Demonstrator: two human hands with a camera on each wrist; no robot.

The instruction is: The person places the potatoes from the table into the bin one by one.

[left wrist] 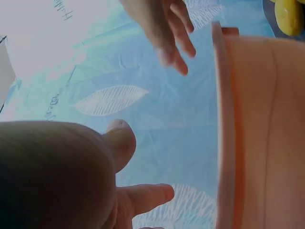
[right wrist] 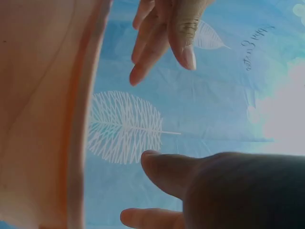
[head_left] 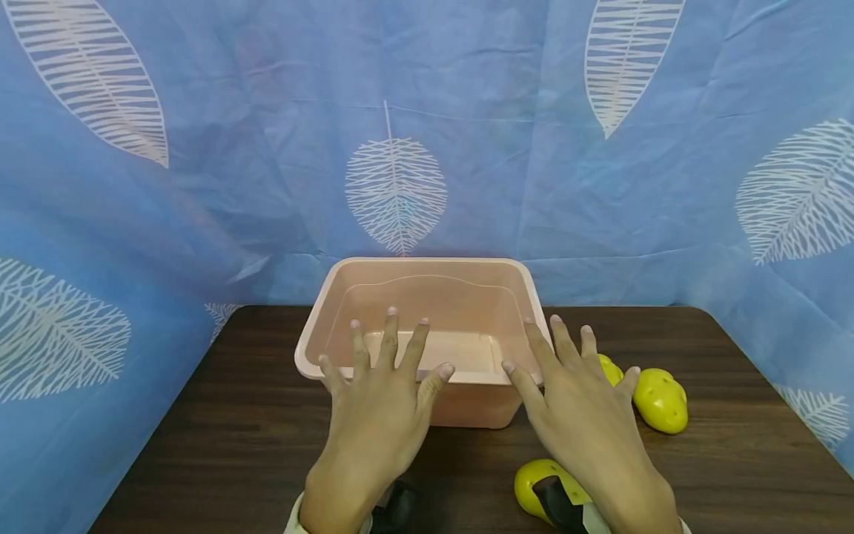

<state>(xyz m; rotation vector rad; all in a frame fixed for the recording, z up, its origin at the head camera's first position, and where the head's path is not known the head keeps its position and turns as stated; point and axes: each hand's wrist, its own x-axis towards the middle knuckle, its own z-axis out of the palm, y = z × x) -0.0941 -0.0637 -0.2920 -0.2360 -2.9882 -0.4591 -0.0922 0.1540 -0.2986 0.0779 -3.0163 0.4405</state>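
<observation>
Evidently between grips, the left hand (head_left: 380,408) and right hand (head_left: 590,415) hover over the near side of a smooth pink tub (head_left: 477,408), fingers spread wide and holding nothing. The next move would seem to call for curling the fingers round one of three glossy, dimpled yellow pieces (head_left: 660,400), two right of the tub and one in front, on a dark wood-grain table (head_left: 220,445) before a creased, leaf-printed blue cloth (head_left: 480,185).
</observation>
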